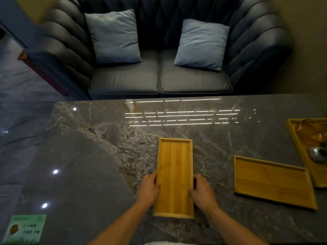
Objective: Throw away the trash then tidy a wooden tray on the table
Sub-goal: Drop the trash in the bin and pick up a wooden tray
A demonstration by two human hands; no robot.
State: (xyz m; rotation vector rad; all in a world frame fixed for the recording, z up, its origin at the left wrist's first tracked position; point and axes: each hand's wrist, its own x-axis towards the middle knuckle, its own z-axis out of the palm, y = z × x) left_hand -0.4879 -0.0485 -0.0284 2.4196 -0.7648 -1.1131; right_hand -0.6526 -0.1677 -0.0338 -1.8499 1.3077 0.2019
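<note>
A narrow, empty wooden tray [174, 167] lies lengthwise on the grey marble table [99, 156], straight in front of me. My left hand [149, 188] grips its left rim and my right hand [201, 189] grips its right rim, thumbs over the edges. A second, wider wooden tray [272, 181] lies empty to the right. A third wooden tray [299, 145] sits at the far right edge of the view, holding glassware and a metal object. No loose trash shows on the table.
A green printed card [24, 229] lies at the table's near left corner. Beyond the far table edge stands a dark blue sofa [159, 76] with two light blue cushions. Tiled floor lies to the left.
</note>
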